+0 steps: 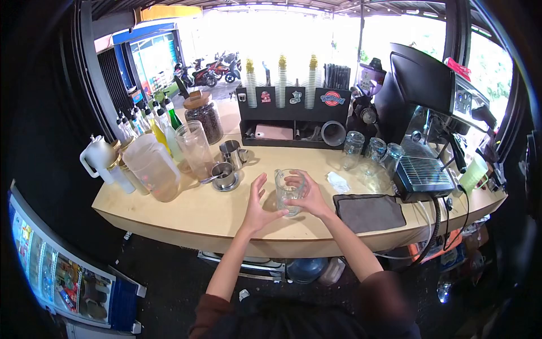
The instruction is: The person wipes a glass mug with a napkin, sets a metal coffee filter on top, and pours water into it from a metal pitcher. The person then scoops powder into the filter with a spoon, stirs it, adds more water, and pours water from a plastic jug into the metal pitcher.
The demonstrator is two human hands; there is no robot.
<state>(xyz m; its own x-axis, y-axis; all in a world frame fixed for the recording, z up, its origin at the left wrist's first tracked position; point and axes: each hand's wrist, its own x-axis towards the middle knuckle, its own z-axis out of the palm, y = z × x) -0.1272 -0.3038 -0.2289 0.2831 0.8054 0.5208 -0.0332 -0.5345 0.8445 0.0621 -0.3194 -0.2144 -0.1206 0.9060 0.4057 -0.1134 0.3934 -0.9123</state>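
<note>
Glass mug (283,190), one, upright on wooden counter (141,210) | my right hand (309,199): fingers curled round it | my left hand (258,208): fingers spread wide, just beside it

Colour and pattern log

Between left hand (258,208) and right hand (313,200): glass mug (282,194), colourless, clear. Beneath both: counter (161,213), pale tan. Right of right hand: cloth (370,213), plain grey, dark border; tissue (338,182), white. Left of left hand: metal cup (224,180), silver; pitcher (152,168), translucent, whitish. Beyond hands: rack (244,131), black, with red-and-blue sticker (335,98); phone (274,132), pink.
</note>
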